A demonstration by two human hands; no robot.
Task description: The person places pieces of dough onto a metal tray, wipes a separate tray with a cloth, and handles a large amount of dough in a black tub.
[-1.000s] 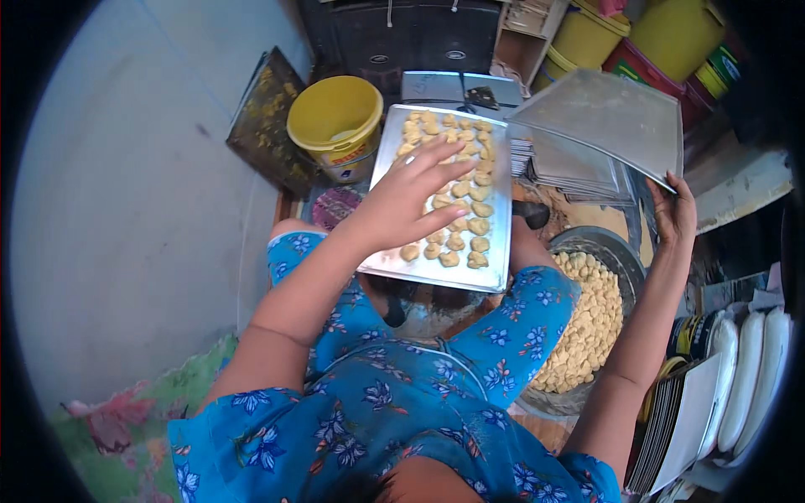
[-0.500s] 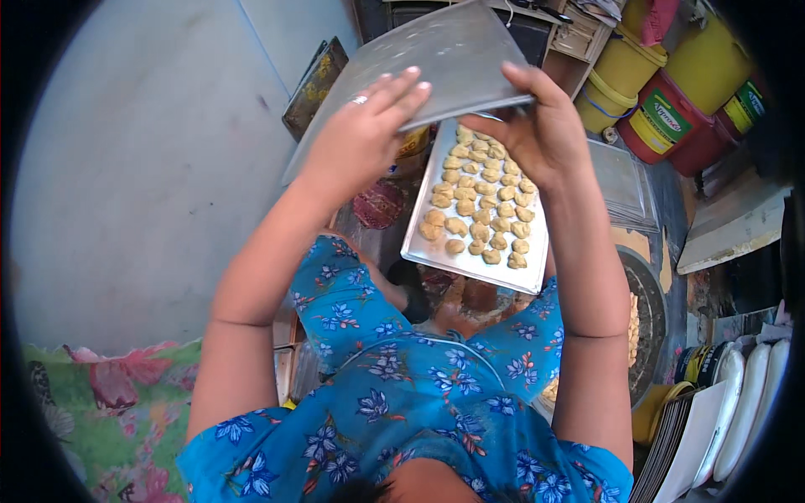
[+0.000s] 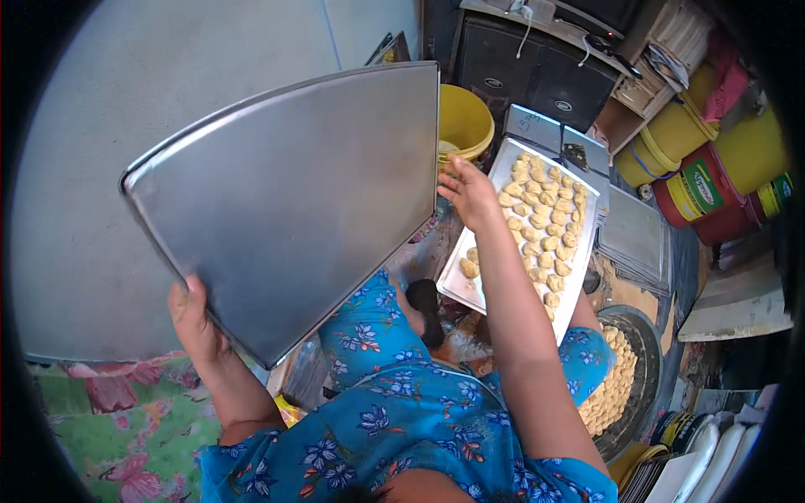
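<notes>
Pale grey wall [image 3: 84, 210] rises to your left. Your left grip [image 3: 197, 323] clasps the edge of a large rectangular grey metal tray [image 3: 310, 201], thumb over its face, holding it raised. Your right grip [image 3: 470, 194] is loosely open beside the opposite edge; whether it touches, you cannot tell. Under your right forearm, a silver rectangular metal tray [image 3: 470, 289] bears rounded yellowish dough pieces [image 3: 549, 222].

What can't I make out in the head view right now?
All in the head view:
- Left hand: most fingers are behind the gray tray.
- Gray tray's far face: turned away.
- Right hand: contact with the gray tray's edge is unclear.
- Dough tray: partly covered by the right forearm.
- Dark basin: left part hidden behind the clothed knee.
</notes>
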